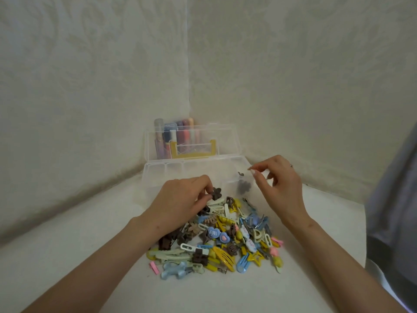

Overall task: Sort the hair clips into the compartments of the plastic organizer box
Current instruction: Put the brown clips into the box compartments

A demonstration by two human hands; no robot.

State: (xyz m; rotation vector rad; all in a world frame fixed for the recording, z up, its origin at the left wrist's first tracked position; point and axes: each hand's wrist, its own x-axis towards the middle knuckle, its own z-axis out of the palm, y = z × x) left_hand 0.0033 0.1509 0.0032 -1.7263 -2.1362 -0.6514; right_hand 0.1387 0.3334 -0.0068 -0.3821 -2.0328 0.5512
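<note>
Left hand: the left hand [180, 197] hangs over the far-left edge of the clip pile, fingers curled, thumb and fingertips pinched on a brown flower clip [216, 193] held just above the pile.
Right hand: the right hand [279, 186] is raised over the right end of the box, thumb and forefinger nearly closed; whether anything is between them cannot be told.
Pile of hair clips: the pile of hair clips [225, 238] lies on the surface directly below and nearer than both hands, between the two forearms; brown, yellow, blue, pale green, cream and pink pieces are heaped together.
Open room near: the white surface [85, 240] is bare left of the left forearm and in front of the pile; to the right of the right forearm it runs to an edge beside a grey cloth [392, 211].
Organizer box: the clear plastic organizer box [158, 175] stands just beyond the pile, touching its far edge, under both hands' fingertips.
Compartment under right hand: a dark flower clip [243, 186] and another small dark piece [241, 173] lie there, just left of the right fingers.
Lid: the lid [191, 141] stands upright behind the box, yellow latch [191, 152] showing.
Behind lid: coloured tubes [178, 134] stand against the wall corner.
Far edges: the walls [90, 86] close in behind and on both sides of the box.
</note>
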